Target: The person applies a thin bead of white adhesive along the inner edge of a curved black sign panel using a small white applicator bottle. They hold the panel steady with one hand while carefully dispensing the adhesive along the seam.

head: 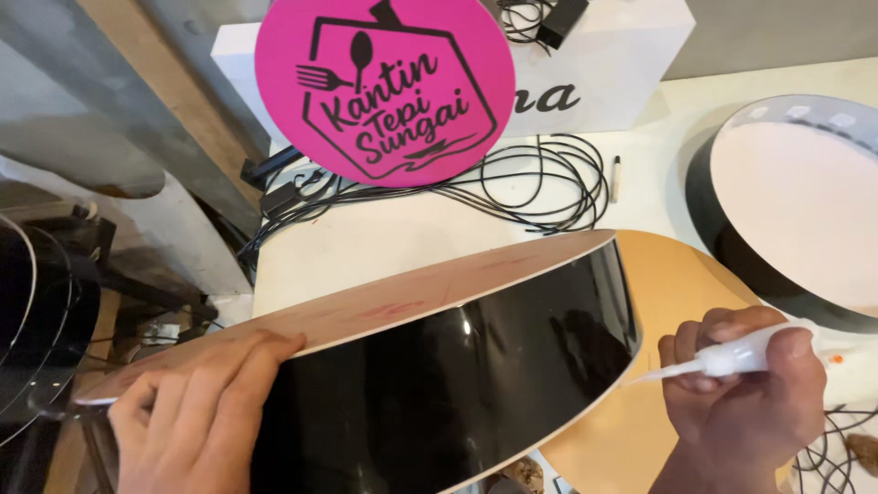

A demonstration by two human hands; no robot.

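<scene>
Right hand (745, 393) pinches a white glue tube (732, 359), nozzle at the black drum's (457, 384) rim. Left hand (197, 416) lies spread, pressing its pale face panel (384, 297); glued extent cannot be told.

A white desk (384, 242) fills the middle; grey slanted panels (128, 101) lean at left, a grey wall (777, 32) stands behind.

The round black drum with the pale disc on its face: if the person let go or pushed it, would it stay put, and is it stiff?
The drum stands on edge under the left hand, so it would probably roll or tip. Its glossy band looks thin, likely light and flexible. The right hand holds a tube at its rim.
</scene>
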